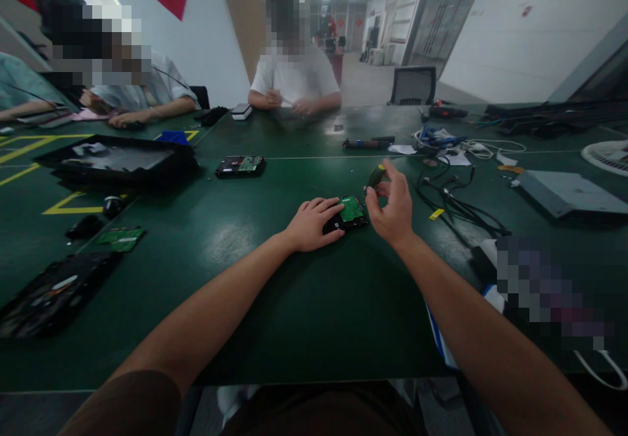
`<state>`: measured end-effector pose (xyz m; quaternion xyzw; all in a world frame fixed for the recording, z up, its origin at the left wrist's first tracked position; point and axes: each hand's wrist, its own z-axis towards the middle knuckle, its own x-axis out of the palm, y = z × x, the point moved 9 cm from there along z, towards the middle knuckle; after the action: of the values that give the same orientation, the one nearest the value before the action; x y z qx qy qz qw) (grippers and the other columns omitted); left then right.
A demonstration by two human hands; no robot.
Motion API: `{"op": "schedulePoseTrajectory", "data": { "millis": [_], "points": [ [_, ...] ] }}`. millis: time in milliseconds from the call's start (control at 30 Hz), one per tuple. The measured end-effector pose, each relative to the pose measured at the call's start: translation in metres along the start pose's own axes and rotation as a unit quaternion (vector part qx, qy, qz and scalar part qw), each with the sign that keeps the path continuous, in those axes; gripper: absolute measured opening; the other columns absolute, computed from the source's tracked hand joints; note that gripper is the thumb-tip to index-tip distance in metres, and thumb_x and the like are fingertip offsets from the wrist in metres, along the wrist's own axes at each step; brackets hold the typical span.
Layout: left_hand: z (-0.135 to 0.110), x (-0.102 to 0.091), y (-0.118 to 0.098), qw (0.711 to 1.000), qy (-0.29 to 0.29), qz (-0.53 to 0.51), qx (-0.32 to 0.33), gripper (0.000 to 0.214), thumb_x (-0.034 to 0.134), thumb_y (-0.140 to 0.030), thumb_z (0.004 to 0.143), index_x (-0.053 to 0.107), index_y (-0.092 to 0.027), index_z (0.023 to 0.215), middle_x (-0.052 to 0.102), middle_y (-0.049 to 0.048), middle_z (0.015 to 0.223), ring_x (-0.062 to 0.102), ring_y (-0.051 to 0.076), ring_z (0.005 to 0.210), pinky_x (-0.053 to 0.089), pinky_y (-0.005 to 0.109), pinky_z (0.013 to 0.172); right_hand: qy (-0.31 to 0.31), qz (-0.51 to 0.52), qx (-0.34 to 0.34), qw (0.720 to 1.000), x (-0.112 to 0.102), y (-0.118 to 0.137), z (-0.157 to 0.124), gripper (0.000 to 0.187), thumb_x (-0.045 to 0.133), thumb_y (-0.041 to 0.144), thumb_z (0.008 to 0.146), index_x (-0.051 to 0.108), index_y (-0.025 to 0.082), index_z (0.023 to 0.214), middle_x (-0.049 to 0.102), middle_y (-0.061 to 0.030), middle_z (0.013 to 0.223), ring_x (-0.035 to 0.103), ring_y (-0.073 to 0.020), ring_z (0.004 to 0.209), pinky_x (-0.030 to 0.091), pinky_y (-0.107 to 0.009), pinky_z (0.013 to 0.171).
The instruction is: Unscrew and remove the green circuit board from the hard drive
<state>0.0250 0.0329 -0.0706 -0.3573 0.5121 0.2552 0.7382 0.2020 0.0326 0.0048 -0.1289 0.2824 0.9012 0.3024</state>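
In the middle of the green table lies a hard drive (351, 211), its green circuit board facing up. My left hand (314, 224) holds it from the left, fingers across its top and thumb along the near side. Just right of the drive, my right hand (395, 210) is raised with its fingers closed around a screwdriver (376, 177) with a green and yellow handle. The screwdriver's tip is hidden or too small to make out, so I cannot tell whether it touches the drive.
Another drive (240, 165) lies further left, near a black tray (120, 161). At left are a loose green board (120, 238) and a black casing (59, 292). Cables (454, 203) and a silver metal box (574, 194) occupy the right. A co-worker (297, 82) sits opposite; others sit left.
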Motion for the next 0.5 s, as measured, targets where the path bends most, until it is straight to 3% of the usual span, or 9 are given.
{"op": "schedulePoseTrajectory", "data": {
  "millis": [133, 300, 500],
  "points": [
    [0.0003, -0.0003, -0.0007, 1.000, 0.000, 0.001, 0.000, 0.077, 0.056, -0.063, 0.091, 0.037, -0.032, 0.158, 0.037, 0.0052, 0.164, 0.036, 0.037, 0.145, 0.030, 0.058, 0.116, -0.008, -0.006, 0.009, 1.000, -0.0015, -0.0030, -0.0001, 0.065, 0.059, 0.033, 0.093, 0.034, 0.029, 0.153, 0.053, -0.0134, 0.130, 0.065, -0.0217, 0.085, 0.066, -0.046, 0.073],
    [0.0001, -0.0006, -0.0011, 1.000, -0.003, 0.000, 0.001, 0.076, 0.057, -0.062, 0.091, 0.038, -0.032, 0.158, 0.038, 0.0048, 0.164, 0.036, 0.037, 0.144, 0.030, 0.058, 0.116, -0.007, 0.001, -0.004, 1.000, -0.0013, -0.0008, -0.0002, 0.063, 0.055, 0.027, 0.094, 0.034, 0.026, 0.153, 0.054, -0.0144, 0.132, 0.066, -0.0218, 0.087, 0.065, -0.048, 0.080],
    [-0.0003, -0.0010, -0.0014, 1.000, -0.004, 0.004, 0.002, 0.075, 0.056, -0.063, 0.091, 0.039, -0.031, 0.158, 0.038, 0.0047, 0.164, 0.037, 0.037, 0.144, 0.030, 0.058, 0.116, -0.016, -0.013, 0.010, 1.000, -0.0025, -0.0037, 0.0001, 0.064, 0.062, 0.033, 0.092, 0.037, 0.025, 0.150, 0.056, -0.0137, 0.128, 0.066, -0.0208, 0.081, 0.065, -0.046, 0.074]
  ]
}}
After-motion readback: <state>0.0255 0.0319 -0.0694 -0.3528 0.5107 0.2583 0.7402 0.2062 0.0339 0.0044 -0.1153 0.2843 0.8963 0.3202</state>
